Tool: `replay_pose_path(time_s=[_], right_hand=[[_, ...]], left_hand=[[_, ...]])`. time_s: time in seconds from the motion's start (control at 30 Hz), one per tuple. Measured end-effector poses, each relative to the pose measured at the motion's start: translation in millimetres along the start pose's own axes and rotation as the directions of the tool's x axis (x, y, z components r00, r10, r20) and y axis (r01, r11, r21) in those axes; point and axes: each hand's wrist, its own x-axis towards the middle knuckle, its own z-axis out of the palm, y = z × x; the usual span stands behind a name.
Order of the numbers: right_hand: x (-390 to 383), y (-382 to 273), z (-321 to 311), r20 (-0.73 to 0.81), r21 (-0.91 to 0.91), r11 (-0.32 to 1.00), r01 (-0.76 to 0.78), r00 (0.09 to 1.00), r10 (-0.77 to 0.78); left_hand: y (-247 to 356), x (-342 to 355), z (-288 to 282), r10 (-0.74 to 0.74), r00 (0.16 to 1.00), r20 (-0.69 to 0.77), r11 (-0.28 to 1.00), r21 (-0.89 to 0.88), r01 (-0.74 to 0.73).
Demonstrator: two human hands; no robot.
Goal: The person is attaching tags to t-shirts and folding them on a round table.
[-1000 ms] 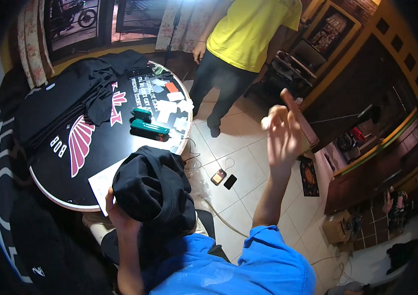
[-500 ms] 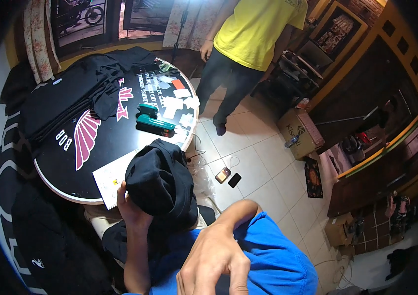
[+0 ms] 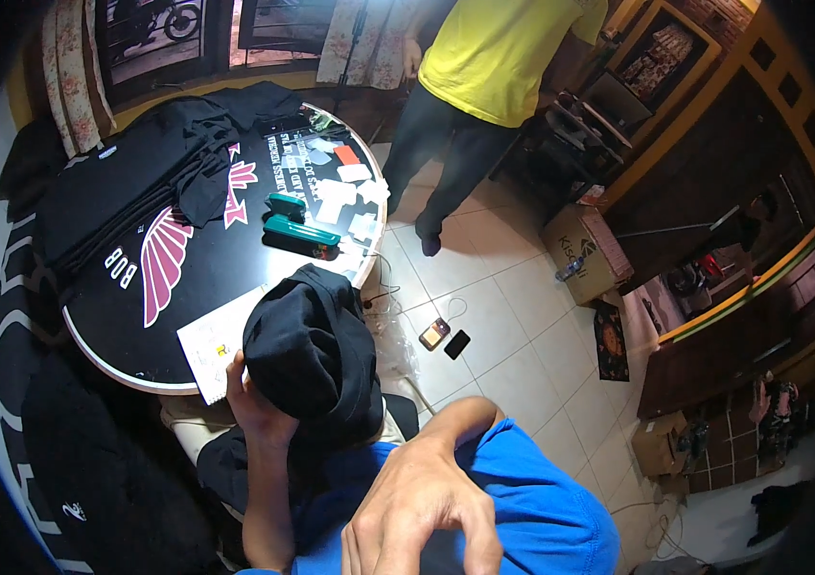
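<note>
A bunched black cloth garment (image 3: 312,350) rises over my lap beside the table's near edge. My left hand (image 3: 259,407) grips its left side, with the fingers partly hidden behind the fabric. My right hand (image 3: 417,508) is very close to the view at the lower edge, held up in front of my blue sleeve. Its fingers bend downward and the thumb stands apart from them. The fingertips run out of the picture, and nothing shows between them. Just beyond the garment, a white sheet (image 3: 211,350) with a small coloured mark lies on the round table (image 3: 105,335).
Teal staplers (image 3: 302,235), scattered paper pieces (image 3: 336,201) and a pile of black clothes (image 3: 129,187) lie on the table. A person in a yellow shirt (image 3: 494,62) stands beyond it. Two phone-like devices (image 3: 457,344) lie on the tiled floor near a cardboard box (image 3: 585,254).
My right thumb has shifted slightly right and down, away from the fingers. My left hand keeps its hold on the garment. The standing person's hand has risen.
</note>
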Motion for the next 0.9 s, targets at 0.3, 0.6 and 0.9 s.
replay_pose_path(time_s=[0.3,0.6,0.9], right_hand=[[2.7,-2.2,-7.5,0.043,0.1,0.995,-0.027,0.999,0.022],[1.4,1.0,-7.5,0.056,0.071,0.997,-0.023,0.998,0.019],[6.6,-6.1,-9.7,0.04,0.097,0.995,-0.021,0.999,0.017]], left_hand=[[0.1,-1.7,-5.1,-0.01,1.0,0.024,1.0,0.012,0.01],[-5.0,-1.5,-1.8,0.014,1.0,0.022,1.0,0.024,-0.014],[-3.5,-3.5,-1.6,0.026,1.0,-0.013,0.998,0.049,-0.025]])
